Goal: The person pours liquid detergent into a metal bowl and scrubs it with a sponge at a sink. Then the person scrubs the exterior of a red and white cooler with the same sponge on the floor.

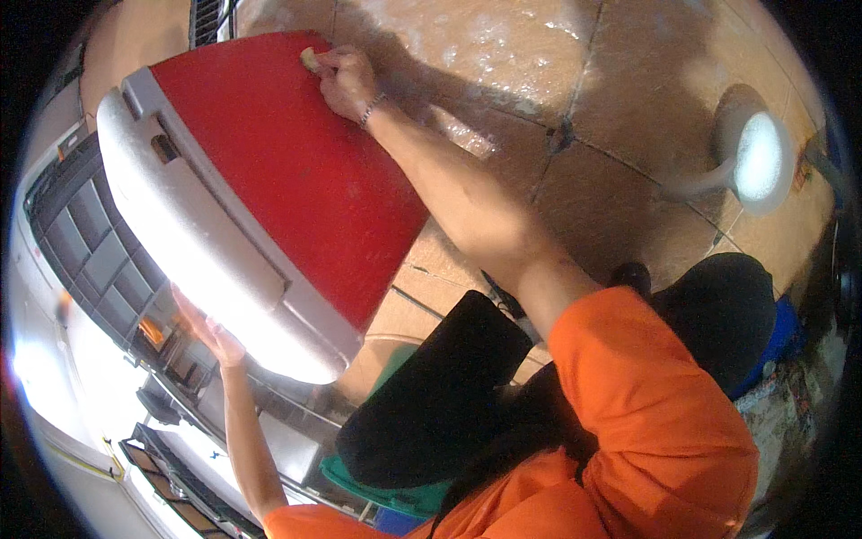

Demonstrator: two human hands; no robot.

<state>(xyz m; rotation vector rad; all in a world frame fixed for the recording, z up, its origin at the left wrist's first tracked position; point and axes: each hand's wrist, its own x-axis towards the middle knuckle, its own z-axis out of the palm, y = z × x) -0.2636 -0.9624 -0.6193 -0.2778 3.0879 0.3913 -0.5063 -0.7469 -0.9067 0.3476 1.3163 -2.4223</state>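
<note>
A cooler box with a red body (pixel 283 168) and a rounded white lid (pixel 195 222) lies tilted before me. A recessed handle slot shows in the lid's edge. My right hand (pixel 347 84) pinches a small yellowish sponge (pixel 310 59) against the far end of the red side. On the opposite side, my left hand (pixel 212 333) rests against the white lid with its fingers stretched out. Glare washes out part of the lid, and some of the left fingers blend into it.
Wet, sudsy floor tiles (pixel 485 47) stretch beyond the cooler. A white plastic dipper (pixel 761 162) stands on the floor at right. Below my legs is a green plastic seat (pixel 404 495). A floor grate (pixel 204 23) lies at the top, and a dark latticed panel (pixel 94 229) at left.
</note>
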